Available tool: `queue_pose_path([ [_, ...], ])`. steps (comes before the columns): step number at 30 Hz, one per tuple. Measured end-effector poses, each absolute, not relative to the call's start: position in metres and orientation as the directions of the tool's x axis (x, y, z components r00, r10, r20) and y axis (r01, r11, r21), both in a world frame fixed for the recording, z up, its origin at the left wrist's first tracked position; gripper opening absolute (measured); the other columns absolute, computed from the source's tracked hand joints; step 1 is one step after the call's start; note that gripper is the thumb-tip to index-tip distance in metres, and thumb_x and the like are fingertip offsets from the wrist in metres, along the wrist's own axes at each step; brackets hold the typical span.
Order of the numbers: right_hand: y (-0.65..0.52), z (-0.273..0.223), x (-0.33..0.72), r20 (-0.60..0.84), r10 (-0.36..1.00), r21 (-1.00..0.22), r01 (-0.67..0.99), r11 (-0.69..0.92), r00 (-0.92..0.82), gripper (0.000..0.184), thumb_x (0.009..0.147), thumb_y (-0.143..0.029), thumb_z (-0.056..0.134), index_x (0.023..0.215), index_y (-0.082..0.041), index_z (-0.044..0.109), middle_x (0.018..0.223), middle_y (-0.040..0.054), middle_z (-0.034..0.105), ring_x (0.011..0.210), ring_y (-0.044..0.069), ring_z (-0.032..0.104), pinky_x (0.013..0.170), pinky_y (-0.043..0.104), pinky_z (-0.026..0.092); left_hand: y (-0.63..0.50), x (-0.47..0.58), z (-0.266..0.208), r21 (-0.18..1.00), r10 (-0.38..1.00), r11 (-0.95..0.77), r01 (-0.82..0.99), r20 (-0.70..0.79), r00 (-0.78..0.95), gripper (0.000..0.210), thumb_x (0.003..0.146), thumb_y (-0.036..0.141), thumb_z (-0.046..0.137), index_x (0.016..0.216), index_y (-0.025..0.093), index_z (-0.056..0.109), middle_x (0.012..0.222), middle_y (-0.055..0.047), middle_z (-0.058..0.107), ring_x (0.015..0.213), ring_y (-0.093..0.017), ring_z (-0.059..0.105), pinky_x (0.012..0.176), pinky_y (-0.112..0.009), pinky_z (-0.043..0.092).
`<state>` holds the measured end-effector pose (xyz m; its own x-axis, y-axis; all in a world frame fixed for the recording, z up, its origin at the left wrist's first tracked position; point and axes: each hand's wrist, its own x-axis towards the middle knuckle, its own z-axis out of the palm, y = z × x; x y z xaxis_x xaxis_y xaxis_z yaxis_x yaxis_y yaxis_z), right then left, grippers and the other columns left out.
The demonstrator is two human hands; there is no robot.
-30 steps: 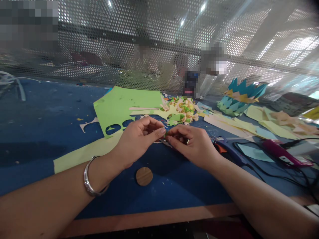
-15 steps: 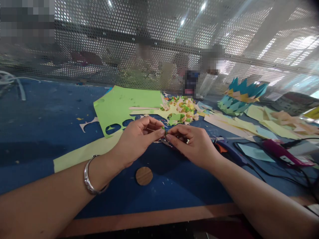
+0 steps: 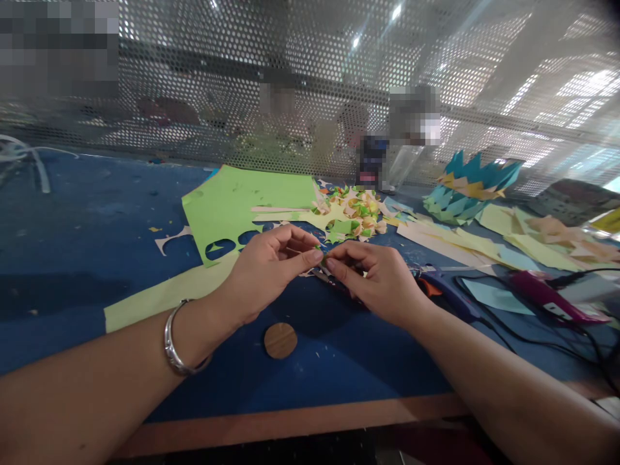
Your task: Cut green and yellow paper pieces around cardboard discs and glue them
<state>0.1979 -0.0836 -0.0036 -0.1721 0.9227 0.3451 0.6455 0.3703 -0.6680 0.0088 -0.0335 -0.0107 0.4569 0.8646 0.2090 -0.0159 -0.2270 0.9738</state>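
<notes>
Between my fingertips, near the middle of the view, is a small piece of green paper (image 3: 318, 248), mostly hidden by the fingers. My left hand (image 3: 268, 274) pinches it from one side with thumb and fingers. From the other side my right hand (image 3: 382, 278) is closed in a pinch on it, its fingertips close to the left thumb. Under the hands lies a thin metallic item (image 3: 321, 276), partly covered. Nearer to me, a round wooden disc (image 3: 280, 340) rests flat on the blue tabletop (image 3: 232, 381).
Behind the hands lie a green paper sheet (image 3: 271, 187) with cut-out holes and a heap of curled paper pieces (image 3: 356, 210). A glue gun (image 3: 448, 294) with cables sits at right, near a magenta device (image 3: 552, 297) and a teal paper crown (image 3: 477, 184). A perforated metal screen (image 3: 194, 77) stands behind.
My fingertips have shifted very slightly around the small green paper. Both hands otherwise keep their place, and the things on the table lie as before.
</notes>
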Motion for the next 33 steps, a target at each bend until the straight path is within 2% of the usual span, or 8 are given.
queue_pose_path([
  [8, -0.0831, -0.0050, 0.1957, 0.382, 0.906, -0.627, 0.669, 0.399, -0.182, 0.016, 0.091, -0.026, 0.057, 0.086, -0.017, 0.069, 0.069, -0.0005, 0.062, 0.057, 0.010, 0.049, 0.053, 0.023, 0.036, -0.0348, 0.0109, -0.0121, 0.972, 0.868, -0.236, -0.005, 0.213, 0.449, 0.028, 0.077, 0.034, 0.077, 0.098, 0.018, 0.067, 0.095, -0.005, 0.070, 0.089, -0.019, 0.066, 0.084, -0.033, 0.053],
  [17, -0.0836, -0.0055, 0.1955, 0.417, 0.891, -0.594, 0.688, 0.417, -0.180, 0.016, 0.091, -0.026, 0.058, 0.084, -0.017, 0.069, 0.071, -0.0002, 0.063, 0.061, 0.011, 0.050, 0.055, 0.024, 0.036, -0.0348, 0.0103, -0.0127, 0.961, 0.861, -0.275, 0.026, 0.234, 0.452, 0.024, 0.080, 0.028, 0.073, 0.100, 0.018, 0.065, 0.095, -0.005, 0.068, 0.089, -0.018, 0.064, 0.085, -0.033, 0.051],
  [25, -0.0839, -0.0070, 0.1947, 0.407, 0.893, -0.602, 0.680, 0.418, -0.189, 0.012, 0.090, -0.025, 0.061, 0.089, -0.018, 0.071, 0.078, 0.0007, 0.068, 0.064, 0.011, 0.055, 0.055, 0.023, 0.038, -0.0353, 0.0103, -0.0122, 0.971, 0.875, -0.230, 0.063, 0.178, 0.450, 0.023, 0.082, 0.033, 0.071, 0.098, 0.018, 0.064, 0.094, -0.004, 0.067, 0.079, -0.017, 0.065, 0.073, -0.032, 0.054],
  [33, -0.0841, -0.0047, 0.1968, 0.416, 0.890, -0.612, 0.667, 0.426, -0.186, 0.014, 0.091, -0.027, 0.062, 0.089, -0.017, 0.071, 0.074, -0.0004, 0.067, 0.058, 0.009, 0.050, 0.054, 0.022, 0.038, -0.0343, 0.0102, -0.0078, 0.979, 0.889, -0.194, 0.060, 0.150, 0.432, 0.015, 0.084, 0.025, 0.066, 0.097, 0.018, 0.063, 0.089, -0.002, 0.065, 0.078, -0.014, 0.064, 0.072, -0.029, 0.054],
])
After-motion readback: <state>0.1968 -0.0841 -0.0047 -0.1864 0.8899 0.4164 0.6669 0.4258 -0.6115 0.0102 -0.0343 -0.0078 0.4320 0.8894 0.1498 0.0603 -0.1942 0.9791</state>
